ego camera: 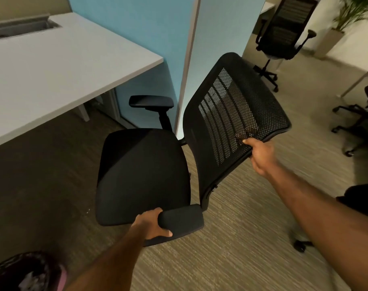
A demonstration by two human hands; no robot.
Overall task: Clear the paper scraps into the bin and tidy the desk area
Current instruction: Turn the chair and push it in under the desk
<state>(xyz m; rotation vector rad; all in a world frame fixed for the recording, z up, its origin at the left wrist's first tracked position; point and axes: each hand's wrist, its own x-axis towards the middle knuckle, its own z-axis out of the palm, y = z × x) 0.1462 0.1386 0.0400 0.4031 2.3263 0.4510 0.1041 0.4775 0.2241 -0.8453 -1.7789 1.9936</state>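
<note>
A black office chair [143, 173] with a mesh backrest [231, 114] stands on the carpet in front of the white desk [53, 70]. My left hand [151, 224] grips the front end of the chair's near armrest [182, 220]. My right hand [260, 154] holds the lower right edge of the backrest, thumb on the mesh. The seat faces left toward the desk. No paper scraps show on the desk top. At the bottom left, a dark round bin [25, 271] with a pink edge holds pale bits; its contents are blurred.
A blue partition [137, 28] stands behind the desk and chair. A second black chair [283, 34] stands at the back right, with a potted plant [350, 13] beyond. More chair bases [355, 122] lie at the right edge. The carpet around me is open.
</note>
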